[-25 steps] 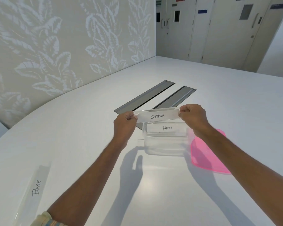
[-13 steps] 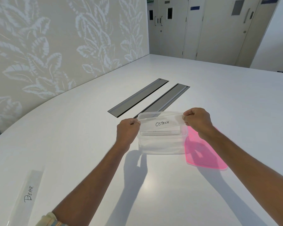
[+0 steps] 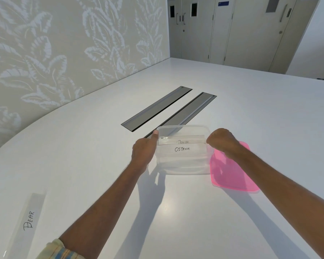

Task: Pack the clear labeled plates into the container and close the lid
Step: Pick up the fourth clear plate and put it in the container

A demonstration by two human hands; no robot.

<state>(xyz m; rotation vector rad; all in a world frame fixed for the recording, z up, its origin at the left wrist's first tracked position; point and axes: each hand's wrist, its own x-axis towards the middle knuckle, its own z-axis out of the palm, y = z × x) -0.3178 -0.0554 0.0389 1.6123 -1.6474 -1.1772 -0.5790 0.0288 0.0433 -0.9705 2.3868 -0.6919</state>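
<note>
**Ostrich plate going into the container, Bear still out on the counter**

Now, reading from the left: the plate marked Bear (image 3: 27, 220) lies flat near the counter's (image 3: 94, 165) near-left corner, well apart from both hands and untouched. It looks to me like the one plate yet to be packed.

Further right, my left hand (image 3: 143, 153) sits against the left wall of the clear container (image 3: 182, 167), thumb up at the rim, fingers curled toward the end of the Ostrich plate (image 3: 181, 148). That plate stands on its long edge inside the container, label facing me, with the Panda plate (image 3: 182, 142) just behind it. My right hand (image 3: 223, 143) is bunched at the plate's right end, by the container's right wall. Whether the fingertips of either hand are pinching the plate or have let go, I cannot tell; the clear plastic hides the contact.

As I judge it, the step in hand is seating Ostrich. To do it well I would keep both ends level, lower them evenly so the plate does not jam against the walls, and rest it parallel to Panda, leaving room in front for Bear. I would open my fingers only once the bottom edge rests on the container floor.

The pink lid (image 3: 232, 172) lies flat on the counter, touching the container's right side and partly under my right forearm, ready for closing.
</note>
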